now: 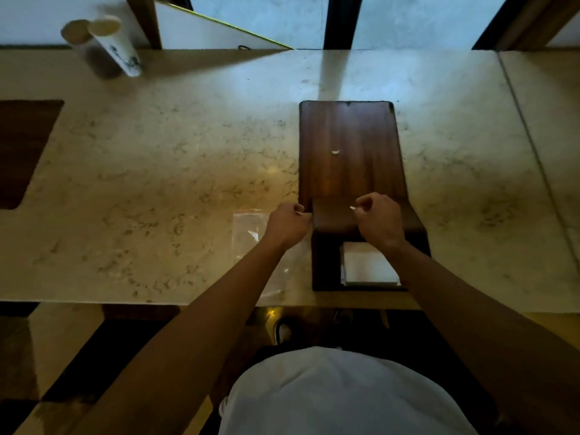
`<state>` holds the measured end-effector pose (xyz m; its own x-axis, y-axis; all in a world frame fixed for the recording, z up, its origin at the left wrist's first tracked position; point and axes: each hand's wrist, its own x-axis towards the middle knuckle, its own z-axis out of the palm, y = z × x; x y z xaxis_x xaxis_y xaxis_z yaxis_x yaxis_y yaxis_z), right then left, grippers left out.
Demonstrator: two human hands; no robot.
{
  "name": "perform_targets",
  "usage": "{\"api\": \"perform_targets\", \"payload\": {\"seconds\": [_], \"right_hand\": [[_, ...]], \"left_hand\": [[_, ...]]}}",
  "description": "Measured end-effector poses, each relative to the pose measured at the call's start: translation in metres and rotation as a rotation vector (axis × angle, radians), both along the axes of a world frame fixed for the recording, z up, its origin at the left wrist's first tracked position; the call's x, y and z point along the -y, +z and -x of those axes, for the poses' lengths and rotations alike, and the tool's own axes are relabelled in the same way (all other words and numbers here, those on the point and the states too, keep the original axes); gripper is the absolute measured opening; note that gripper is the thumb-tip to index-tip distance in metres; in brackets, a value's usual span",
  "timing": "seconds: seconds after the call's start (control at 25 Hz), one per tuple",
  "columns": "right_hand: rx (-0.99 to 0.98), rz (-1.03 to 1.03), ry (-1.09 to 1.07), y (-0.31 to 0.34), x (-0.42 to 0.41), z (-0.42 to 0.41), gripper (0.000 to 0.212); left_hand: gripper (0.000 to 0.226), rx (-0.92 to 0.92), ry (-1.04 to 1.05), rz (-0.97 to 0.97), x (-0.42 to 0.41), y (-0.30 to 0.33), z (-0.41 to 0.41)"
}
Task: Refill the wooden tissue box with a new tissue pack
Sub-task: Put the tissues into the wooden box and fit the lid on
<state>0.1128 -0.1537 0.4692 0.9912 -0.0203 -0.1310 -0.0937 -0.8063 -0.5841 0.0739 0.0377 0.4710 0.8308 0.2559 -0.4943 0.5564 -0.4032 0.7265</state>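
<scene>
The head view looks down on a marble counter [188,171] where a wooden tissue box [348,146] lies with its sliding panel [334,216] partly drawn out toward the person. The left hand [287,226] pinches the panel's left edge, its fingers [298,210] curled closed on the wood. The right hand [381,219] rests on the panel's right side with fingers [364,205] clenched; a small white scrap shows at their tips, but whether they grip it or the panel cannot be told. Just nearer the person than the fingers, under the right wrist, the white tissue stack [367,265] sits inside the open end of the box, so the new tissues appear to be in place already. To the left of the left hand, partly under the forearm, lies an empty clear plastic wrapper [249,233].

The likely step is sliding the panel shut. The main risk is uneven pushing: if one hand leads, the panel may skew and jam in its grooves. The stack may also stand proud and catch the panel's edge, crumpling the top sheets. The box overhangs close to the counter's near edge, so a hard pull toward the body could drag it off.
</scene>
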Motion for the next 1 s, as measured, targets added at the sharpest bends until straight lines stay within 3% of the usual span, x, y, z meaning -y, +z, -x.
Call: {"api": "perform_targets", "payload": {"seconds": [0.12, 0.28, 0.48, 0.56, 0.76, 0.92, 1.0], "right_hand": [[-0.029, 0.118, -0.106, -0.004, 0.050, -0.012, 0.029], [-0.242, 0.313, -0.190, -0.013, 0.095, -0.016, 0.043], [-0.327, 0.029, -0.227, -0.017, 0.107, -0.022, 0.027], [-0.282, -0.097, -0.277, -0.013, 0.110, -0.021, 0.025], [-0.117, -0.312, -0.438, 0.000, 0.129, -0.005, 0.036], [-0.225, -0.703, -0.558, 0.009, 0.142, 0.017, 0.027], [-0.299, -0.735, -0.558, 0.010, 0.149, 0.028, 0.020]], "left_hand": [[0.017, -0.023, -0.028, -0.032, 0.018, -0.007, -0.010], [0.007, -0.043, 0.075, 0.000, 0.029, -0.016, -0.019], [0.020, -0.061, 0.297, 0.092, 0.029, -0.017, -0.024], [0.009, -0.002, 0.336, 0.127, 0.026, -0.008, -0.027], [0.025, 0.081, 0.384, 0.292, 0.020, 0.019, -0.008], [0.016, 0.054, 0.442, 0.462, 0.015, 0.018, 0.027], [0.009, 0.047, 0.391, 0.402, 0.017, 0.013, 0.043]]}}
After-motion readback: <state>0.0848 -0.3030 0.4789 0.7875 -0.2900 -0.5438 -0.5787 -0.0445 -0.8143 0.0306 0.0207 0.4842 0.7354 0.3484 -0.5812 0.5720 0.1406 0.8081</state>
